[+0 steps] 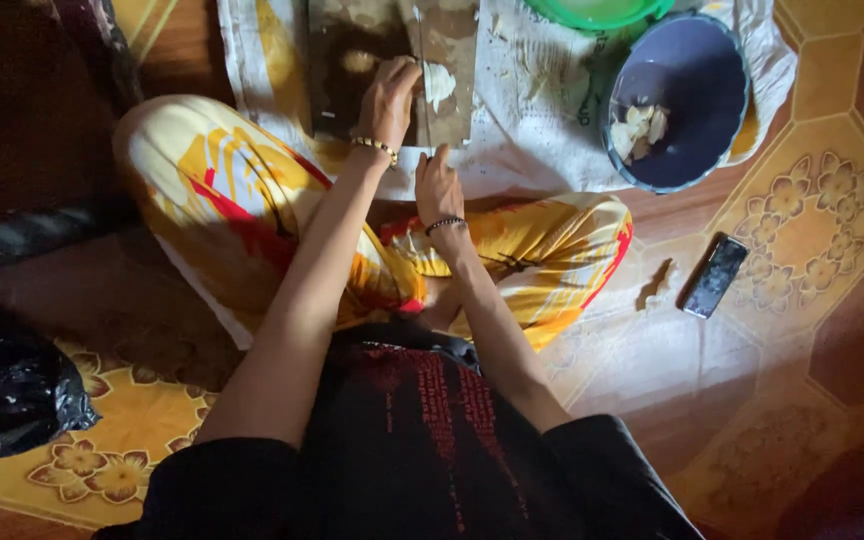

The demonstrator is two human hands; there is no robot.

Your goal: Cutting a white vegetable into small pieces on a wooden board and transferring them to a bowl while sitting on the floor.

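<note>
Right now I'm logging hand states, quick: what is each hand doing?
Left hand: curled, pressing down on the pale food piece on the brown wooden board.
Right hand: closed on the thin knife blade's handle.

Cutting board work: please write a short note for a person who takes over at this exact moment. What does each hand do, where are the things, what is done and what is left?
Left hand: pressed on the wooden cutting board, holding a pale piece in place.
Right hand: at the board's near edge, on the handle of a knife whose blade lies across the board.
Things: blue bowl to the right holds a few pale cut pieces; board rests on a white sack; phone on the floor.
Done: some pieces are in the bowl.
Left: the piece on the board is not yet in the bowl.
</note>
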